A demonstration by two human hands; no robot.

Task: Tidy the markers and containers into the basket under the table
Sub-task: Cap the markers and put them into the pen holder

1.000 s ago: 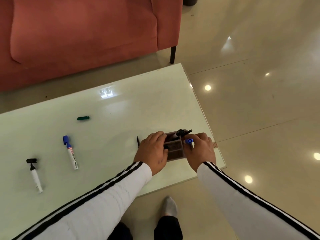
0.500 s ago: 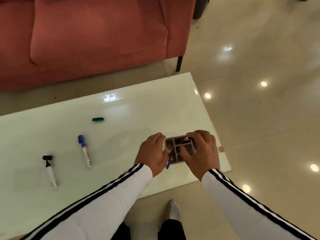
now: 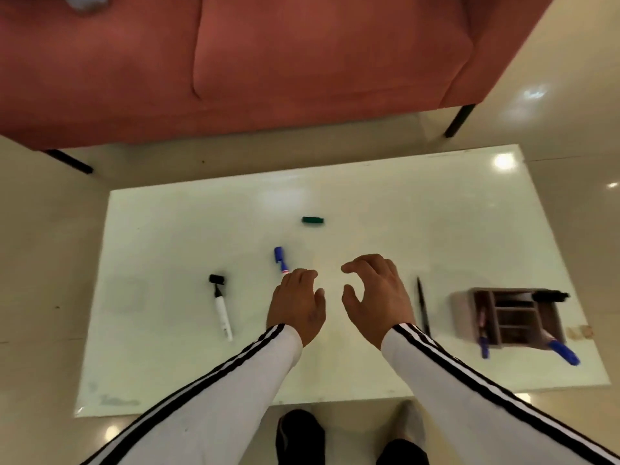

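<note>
A brown compartmented container (image 3: 513, 317) lies on its side at the right of the white table (image 3: 369, 203), with blue markers (image 3: 563, 351) and a black marker (image 3: 550, 296) sticking out of it. My left hand (image 3: 297, 303) hovers open over the lower part of a blue-capped marker (image 3: 281, 259). My right hand (image 3: 375, 297) is open beside it, holding nothing. A white marker with its black cap off (image 3: 221, 308) lies left of my hands. A green cap (image 3: 312, 220) lies further back. A thin black pen (image 3: 423, 305) lies between my right hand and the container.
A red sofa (image 3: 235, 62) with black legs stands behind the table. Glossy tiled floor (image 3: 570, 129) surrounds the table. My feet (image 3: 300, 431) show below the table's near edge. No basket is in view.
Both hands have let go of the container and moved left to the table's middle. The container now lies on its side at the right. The view has swung left.
</note>
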